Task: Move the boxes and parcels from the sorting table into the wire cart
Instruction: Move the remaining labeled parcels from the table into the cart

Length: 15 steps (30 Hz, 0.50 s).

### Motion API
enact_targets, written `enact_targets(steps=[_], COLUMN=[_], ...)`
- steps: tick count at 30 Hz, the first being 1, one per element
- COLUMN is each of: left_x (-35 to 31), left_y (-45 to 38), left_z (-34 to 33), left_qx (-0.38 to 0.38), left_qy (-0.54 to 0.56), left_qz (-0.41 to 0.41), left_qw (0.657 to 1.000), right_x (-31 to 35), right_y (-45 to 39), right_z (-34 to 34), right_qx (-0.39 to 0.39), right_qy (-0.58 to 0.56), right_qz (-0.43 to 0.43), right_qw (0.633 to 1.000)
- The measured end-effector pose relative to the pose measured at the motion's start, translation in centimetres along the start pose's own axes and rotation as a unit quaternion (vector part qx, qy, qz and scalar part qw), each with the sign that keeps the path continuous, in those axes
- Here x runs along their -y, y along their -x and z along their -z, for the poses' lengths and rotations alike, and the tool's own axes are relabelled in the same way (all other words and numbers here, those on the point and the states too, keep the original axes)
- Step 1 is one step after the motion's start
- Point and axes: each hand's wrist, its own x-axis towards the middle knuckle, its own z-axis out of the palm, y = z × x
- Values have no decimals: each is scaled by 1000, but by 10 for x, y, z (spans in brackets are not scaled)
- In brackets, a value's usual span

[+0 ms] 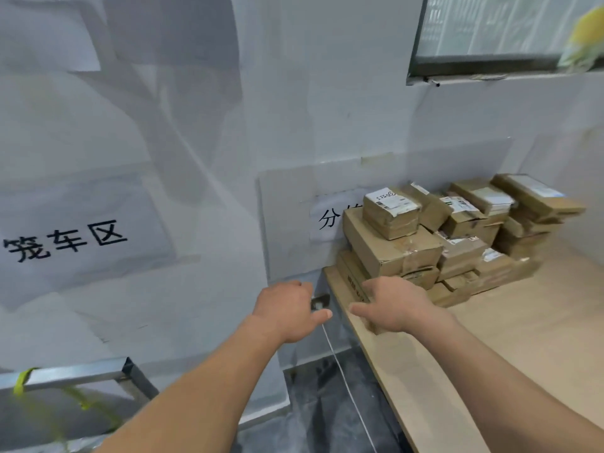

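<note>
2 hands (284, 308) (397, 307), approx 15 boxes (392, 246)

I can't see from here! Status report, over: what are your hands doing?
Both hands empty: left hand and right hand reaching toward the boxes. Boxes stacked on the table. Cart at lower left. Nothing blocking.

Stacked boxes (434, 237) occupy the far left corner of the table (510, 348), against the wall (202, 142). A sign (327, 217) on the wall stands partly behind the stack. The cart (81, 377) stands left of the table, with floor (330, 407) between. Left hand (287, 308) beyond the table's left edge; right hand (395, 305) over that edge, before the stack.
</note>
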Motion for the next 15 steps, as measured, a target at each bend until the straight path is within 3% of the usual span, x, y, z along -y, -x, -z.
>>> enact_targets(steps=[15], left_x=[-77], left_y=[-110], left_z=[22], left_qx=[-16], left_qy=[11], left_qz=[-48], left_qw=[999], right_x=[-109], right_y=[-64], right_z=[32], right_qx=[-25], right_qy=[-16], right_qz=[-63], right_qw=[998])
